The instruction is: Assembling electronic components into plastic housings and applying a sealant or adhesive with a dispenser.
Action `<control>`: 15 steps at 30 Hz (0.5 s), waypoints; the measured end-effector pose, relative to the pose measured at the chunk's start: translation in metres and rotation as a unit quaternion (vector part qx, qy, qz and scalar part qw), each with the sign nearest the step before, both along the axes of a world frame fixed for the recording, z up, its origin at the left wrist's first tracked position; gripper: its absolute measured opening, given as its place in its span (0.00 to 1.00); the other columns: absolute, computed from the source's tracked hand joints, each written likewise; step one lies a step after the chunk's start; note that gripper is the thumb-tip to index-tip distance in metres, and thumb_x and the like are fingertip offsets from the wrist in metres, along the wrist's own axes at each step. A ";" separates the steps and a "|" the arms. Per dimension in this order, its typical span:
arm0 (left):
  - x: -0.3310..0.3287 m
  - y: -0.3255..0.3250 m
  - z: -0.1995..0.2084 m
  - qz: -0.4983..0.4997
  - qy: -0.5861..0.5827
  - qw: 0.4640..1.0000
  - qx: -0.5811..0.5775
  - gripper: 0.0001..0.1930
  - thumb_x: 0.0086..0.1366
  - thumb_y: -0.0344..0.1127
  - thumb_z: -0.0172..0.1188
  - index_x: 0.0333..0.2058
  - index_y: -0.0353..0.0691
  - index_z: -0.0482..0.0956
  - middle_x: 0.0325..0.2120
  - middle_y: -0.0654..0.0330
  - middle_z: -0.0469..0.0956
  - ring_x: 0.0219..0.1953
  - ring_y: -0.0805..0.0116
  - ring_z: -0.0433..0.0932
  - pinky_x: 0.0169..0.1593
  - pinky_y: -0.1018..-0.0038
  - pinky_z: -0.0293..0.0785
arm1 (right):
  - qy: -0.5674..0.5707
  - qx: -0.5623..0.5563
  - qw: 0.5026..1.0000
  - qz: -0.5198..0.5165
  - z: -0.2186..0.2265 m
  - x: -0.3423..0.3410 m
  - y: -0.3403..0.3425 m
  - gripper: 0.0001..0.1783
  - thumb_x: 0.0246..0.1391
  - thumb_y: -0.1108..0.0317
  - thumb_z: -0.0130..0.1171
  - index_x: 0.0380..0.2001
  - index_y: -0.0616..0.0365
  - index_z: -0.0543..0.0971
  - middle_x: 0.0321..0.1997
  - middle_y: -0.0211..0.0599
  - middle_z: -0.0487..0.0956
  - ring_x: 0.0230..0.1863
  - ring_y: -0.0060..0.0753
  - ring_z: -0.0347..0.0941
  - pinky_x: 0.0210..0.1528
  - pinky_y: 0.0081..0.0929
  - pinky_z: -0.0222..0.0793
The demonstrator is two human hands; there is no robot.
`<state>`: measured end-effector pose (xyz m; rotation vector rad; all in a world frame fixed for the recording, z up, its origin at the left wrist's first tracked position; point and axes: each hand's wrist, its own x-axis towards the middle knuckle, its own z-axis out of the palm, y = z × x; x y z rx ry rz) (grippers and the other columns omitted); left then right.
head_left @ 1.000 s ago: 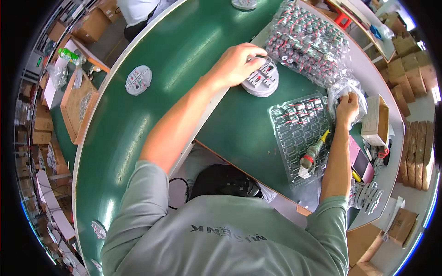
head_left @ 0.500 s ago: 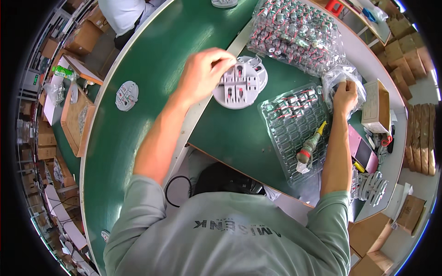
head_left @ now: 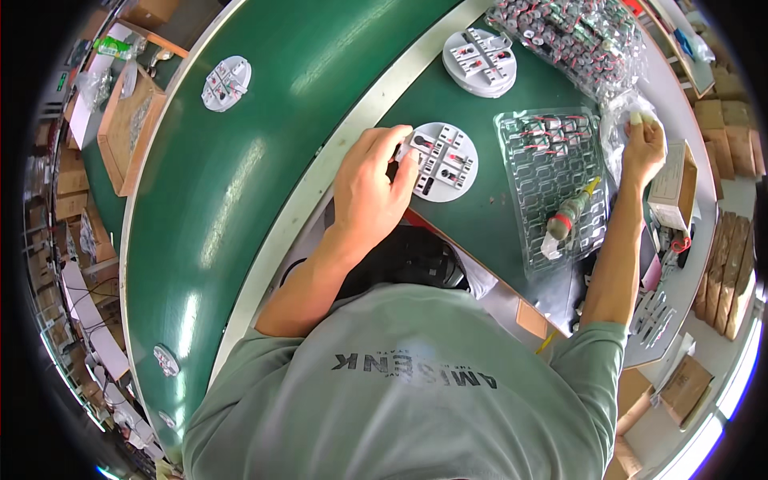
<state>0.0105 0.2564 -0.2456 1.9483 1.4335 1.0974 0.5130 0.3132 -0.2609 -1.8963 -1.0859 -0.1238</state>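
My left hand (head_left: 370, 186) has its thumb and fingers closed on the left edge of a round light-grey disc (head_left: 454, 164) with raised strips and small black and red parts. The disc is low over the green table, near its front edge. My right hand (head_left: 644, 152) is at the near side of a clear plastic bag (head_left: 614, 132), fingertips pinched together. Something small and pale shows at those fingertips, too small to name. Further back lies a stack of similar round discs (head_left: 478, 68).
A clear blister tray (head_left: 532, 192) holds several small parts with red wires; a power screwdriver (head_left: 562, 220) lies on it. Bagged wired parts (head_left: 572, 40) fill the back right. An open cardboard box (head_left: 674, 188) stands at right. Another disc (head_left: 226, 83) lies on the green belt (head_left: 320, 88).
My left hand has moved from the stack toward me, bringing one disc along. My right hand has come back from inside the plastic bag to its near edge. The whole view has shifted.
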 end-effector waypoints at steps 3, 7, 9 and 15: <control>-0.007 -0.010 -0.002 -0.047 0.034 0.998 -0.010 0.24 0.67 0.36 0.73 0.58 0.34 0.80 0.50 0.48 0.83 0.50 0.47 0.82 0.54 0.55 0.77 | 0.083 -0.013 0.985 0.148 0.045 -0.075 -0.024 0.10 0.66 0.71 0.72 0.48 0.57 0.88 0.42 0.29 0.90 0.42 0.22 0.85 0.48 0.22 0.80; -0.003 -0.020 0.013 -0.084 0.080 0.993 0.036 0.39 0.60 0.43 0.79 0.66 0.33 0.74 0.62 0.44 0.76 0.64 0.41 0.74 0.66 0.51 0.70 | 0.049 -0.143 0.956 0.252 0.082 -0.231 -0.096 0.13 0.62 0.68 0.76 0.49 0.56 0.90 0.42 0.29 0.91 0.40 0.20 0.83 0.46 0.25 0.80; 0.002 -0.016 0.005 -0.141 0.105 0.984 0.036 0.47 0.56 0.46 0.82 0.70 0.34 0.70 0.67 0.42 0.71 0.68 0.39 0.70 0.70 0.49 0.66 | 0.009 -0.094 0.942 0.322 0.056 -0.259 -0.109 0.12 0.60 0.69 0.75 0.46 0.58 0.89 0.39 0.41 0.89 0.38 0.41 0.86 0.44 0.36 0.82; 0.011 -0.017 -0.001 -0.165 0.130 0.976 0.052 0.52 0.52 0.46 0.84 0.71 0.33 0.67 0.69 0.41 0.69 0.70 0.39 0.68 0.72 0.48 0.64 | -0.066 -0.048 0.910 0.407 0.038 -0.276 -0.104 0.14 0.61 0.74 0.72 0.49 0.62 0.87 0.39 0.45 0.88 0.38 0.53 0.85 0.44 0.41 0.82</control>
